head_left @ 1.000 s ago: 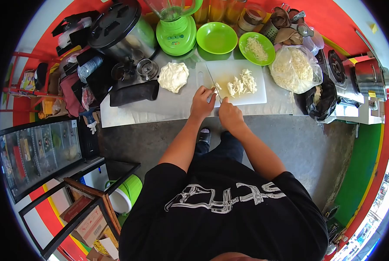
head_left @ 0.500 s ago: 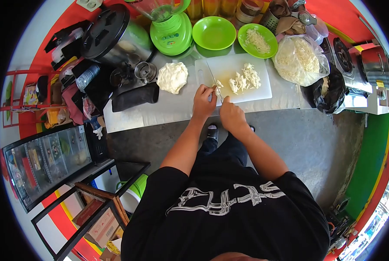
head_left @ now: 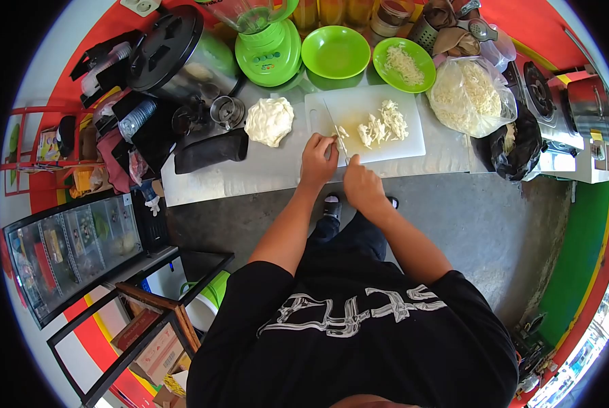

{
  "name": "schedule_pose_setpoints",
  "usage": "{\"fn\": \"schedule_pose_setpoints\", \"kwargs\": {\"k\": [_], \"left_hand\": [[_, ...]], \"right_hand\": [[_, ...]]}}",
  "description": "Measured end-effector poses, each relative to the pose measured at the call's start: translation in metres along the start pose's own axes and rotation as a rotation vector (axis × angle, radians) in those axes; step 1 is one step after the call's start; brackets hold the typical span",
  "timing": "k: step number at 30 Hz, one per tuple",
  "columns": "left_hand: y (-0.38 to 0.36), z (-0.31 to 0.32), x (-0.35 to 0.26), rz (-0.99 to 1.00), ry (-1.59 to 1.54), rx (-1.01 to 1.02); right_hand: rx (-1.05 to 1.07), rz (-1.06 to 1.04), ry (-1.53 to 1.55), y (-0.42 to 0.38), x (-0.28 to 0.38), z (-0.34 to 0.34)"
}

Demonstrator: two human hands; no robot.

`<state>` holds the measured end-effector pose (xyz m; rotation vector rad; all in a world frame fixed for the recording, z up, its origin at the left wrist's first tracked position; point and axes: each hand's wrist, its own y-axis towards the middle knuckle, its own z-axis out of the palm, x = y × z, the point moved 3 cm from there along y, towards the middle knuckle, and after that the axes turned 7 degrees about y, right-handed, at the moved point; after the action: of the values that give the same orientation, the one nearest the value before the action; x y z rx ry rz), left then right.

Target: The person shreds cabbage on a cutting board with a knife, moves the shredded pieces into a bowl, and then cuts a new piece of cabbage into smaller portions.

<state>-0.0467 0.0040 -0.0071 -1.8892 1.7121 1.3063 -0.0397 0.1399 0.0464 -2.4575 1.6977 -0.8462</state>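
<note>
A white cutting board [head_left: 386, 151] lies on the metal table. On its right half are chopped pale pieces [head_left: 391, 122], with a few more beside the blade. My right hand [head_left: 364, 183] is closed round the handle of a knife [head_left: 342, 144], whose blade points up and left over the board. At the board's lower left edge, my left hand [head_left: 319, 160] has its fingers drawn together next to the blade; what they hold, if anything, is too small to name. Left of the board sits a whitish lump [head_left: 270, 122].
Behind the board stand a green blender [head_left: 268, 58], an empty green bowl [head_left: 336, 52] and a green plate [head_left: 419, 79] of shreds. A plastic bag [head_left: 471, 98] of shreds is at the right. A black case [head_left: 211, 151] lies at the left.
The knife blade has shifted slightly beside my left fingers. Both hands stay in nearly the same place, and my grip on the knife is unchanged.
</note>
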Motion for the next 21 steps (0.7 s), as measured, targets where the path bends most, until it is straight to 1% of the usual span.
{"fn": "schedule_pose_setpoints", "kwargs": {"k": [2,3,5,7,10,12,14,16,18,20,21], "left_hand": [[0.001,0.001,0.003,0.013,-0.013,-0.016],[0.002,0.000,0.002,-0.006,-0.029,-0.007],[0.000,-0.001,-0.001,-0.033,-0.041,0.003],[0.002,-0.004,-0.009,-0.116,-0.040,0.010],[0.001,-0.001,-0.004,-0.052,0.054,0.004],[-0.001,0.001,-0.001,-0.033,0.047,-0.010],[-0.002,0.001,0.001,-0.019,0.038,-0.023],[0.001,-0.001,-0.001,0.034,0.107,-0.045],[0.003,-0.003,-0.003,0.039,0.142,-0.072],[0.002,-0.006,-0.008,0.045,0.178,-0.092],[0.002,-0.006,-0.009,0.038,0.184,-0.089]], "right_hand": [[0.036,0.058,0.006,0.001,-0.008,0.018],[0.041,0.054,0.003,0.004,-0.006,0.014],[0.045,0.061,0.099,0.015,-0.005,0.007],[0.065,0.036,0.108,0.028,-0.006,0.000],[0.071,-0.005,0.110,0.023,-0.005,-0.012],[0.068,-0.017,0.103,0.011,-0.005,-0.013],[0.077,0.027,0.097,-0.003,-0.006,-0.007],[0.084,0.058,0.064,-0.005,-0.006,0.004],[0.098,0.084,0.031,-0.002,-0.009,0.009],[0.016,-0.034,-0.047,0.008,-0.007,0.004],[0.014,-0.036,-0.045,0.016,-0.007,0.001]]}}
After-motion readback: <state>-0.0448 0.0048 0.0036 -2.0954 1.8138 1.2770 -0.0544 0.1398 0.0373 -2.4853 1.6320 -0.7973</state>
